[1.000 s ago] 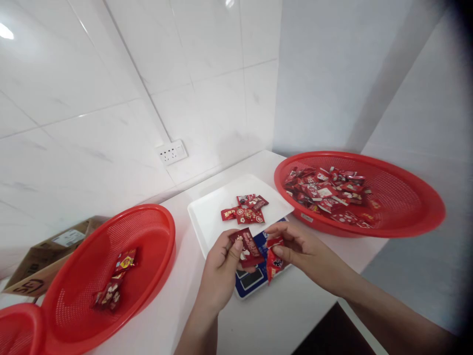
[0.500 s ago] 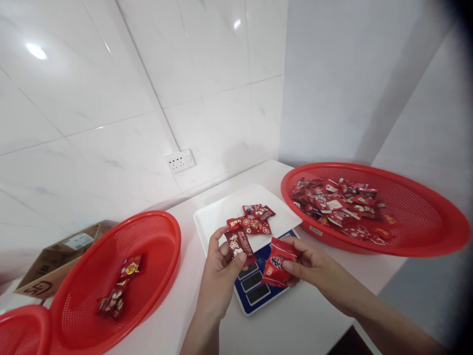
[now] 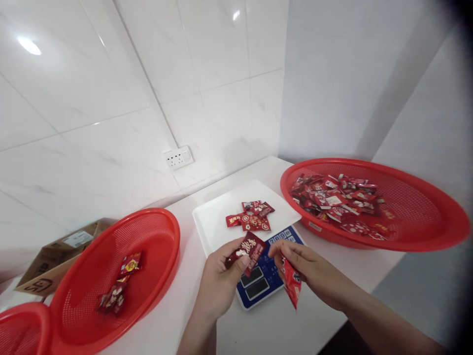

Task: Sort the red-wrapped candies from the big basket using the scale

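Pinched between the thumb and fingers of my left hand [image 3: 223, 276] is a dark red snack packet [image 3: 252, 250] with pale lettering. My right hand [image 3: 301, 264] grips a brighter red snack packet [image 3: 291, 283], which hangs down from the fingers, turned partly edge-on. Both hands are over the blue keypad of a white weighing scale [image 3: 210, 217]. On the scale's pan, just beyond my hands, several small red packets [image 3: 254, 222] lie in a loose cluster.
At the right, a large red basket [image 3: 424, 207] holds a heap of red packets. Another red basket [image 3: 155, 246] at the left has a few packets inside. Part of a third red basket [image 3: 24, 328] shows at the lower left. Behind stands an open cardboard box [image 3: 44, 283].
The left hand's packet has tilted and moved slightly right and down. My right hand has turned its packet from face-on to hanging downward. The packets on the pan look about the same.
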`<state>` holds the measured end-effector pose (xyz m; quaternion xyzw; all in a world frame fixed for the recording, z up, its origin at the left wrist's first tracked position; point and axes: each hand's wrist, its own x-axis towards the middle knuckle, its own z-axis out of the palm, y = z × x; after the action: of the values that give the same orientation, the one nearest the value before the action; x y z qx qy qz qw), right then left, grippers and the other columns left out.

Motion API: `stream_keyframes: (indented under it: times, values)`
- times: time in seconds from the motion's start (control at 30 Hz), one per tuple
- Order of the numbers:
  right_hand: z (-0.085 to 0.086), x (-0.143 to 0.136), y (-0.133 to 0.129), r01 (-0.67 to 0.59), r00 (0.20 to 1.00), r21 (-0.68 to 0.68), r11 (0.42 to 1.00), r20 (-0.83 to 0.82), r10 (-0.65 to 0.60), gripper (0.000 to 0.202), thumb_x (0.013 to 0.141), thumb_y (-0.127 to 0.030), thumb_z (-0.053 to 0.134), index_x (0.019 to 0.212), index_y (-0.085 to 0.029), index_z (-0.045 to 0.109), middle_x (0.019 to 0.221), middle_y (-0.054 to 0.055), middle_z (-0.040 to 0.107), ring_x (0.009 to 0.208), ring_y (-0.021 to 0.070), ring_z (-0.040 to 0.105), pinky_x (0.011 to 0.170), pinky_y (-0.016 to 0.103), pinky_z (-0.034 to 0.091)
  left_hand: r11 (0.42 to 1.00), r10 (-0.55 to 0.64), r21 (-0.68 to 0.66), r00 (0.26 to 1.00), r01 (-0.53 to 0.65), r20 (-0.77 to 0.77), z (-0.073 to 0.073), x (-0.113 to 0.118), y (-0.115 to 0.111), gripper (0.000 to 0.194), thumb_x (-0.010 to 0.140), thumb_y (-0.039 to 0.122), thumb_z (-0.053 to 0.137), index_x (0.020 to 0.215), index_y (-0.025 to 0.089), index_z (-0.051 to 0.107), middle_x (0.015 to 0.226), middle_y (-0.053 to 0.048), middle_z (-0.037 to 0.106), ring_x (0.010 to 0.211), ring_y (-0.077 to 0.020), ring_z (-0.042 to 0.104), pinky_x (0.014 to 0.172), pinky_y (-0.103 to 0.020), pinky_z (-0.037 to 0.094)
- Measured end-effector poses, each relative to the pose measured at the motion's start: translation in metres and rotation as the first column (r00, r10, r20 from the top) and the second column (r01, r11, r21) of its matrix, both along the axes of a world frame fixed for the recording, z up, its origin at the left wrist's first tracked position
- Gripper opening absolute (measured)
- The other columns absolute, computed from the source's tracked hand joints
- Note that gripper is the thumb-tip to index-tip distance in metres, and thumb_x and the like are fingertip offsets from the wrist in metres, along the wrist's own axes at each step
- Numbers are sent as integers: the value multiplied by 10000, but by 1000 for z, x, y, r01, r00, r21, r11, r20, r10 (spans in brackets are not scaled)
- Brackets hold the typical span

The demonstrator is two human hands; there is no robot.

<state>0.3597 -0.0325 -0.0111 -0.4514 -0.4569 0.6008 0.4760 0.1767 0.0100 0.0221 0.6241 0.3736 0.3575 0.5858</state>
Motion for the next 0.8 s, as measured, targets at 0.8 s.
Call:
stream_keyframes:
  times: [0.8]
  values:
    - [0, 14, 6, 360, 879, -151, 921, -277, -389, 380, 617, -558, 696, 737, -213, 591, 632, -32, 514, 552, 106, 481, 502, 219, 449, 840, 509, 277, 854, -466, -107, -13, -19, 28, 331, 768, 373, 569, 1051, 202, 568, 893, -36, 646, 732, -150, 610, 653, -305, 549]
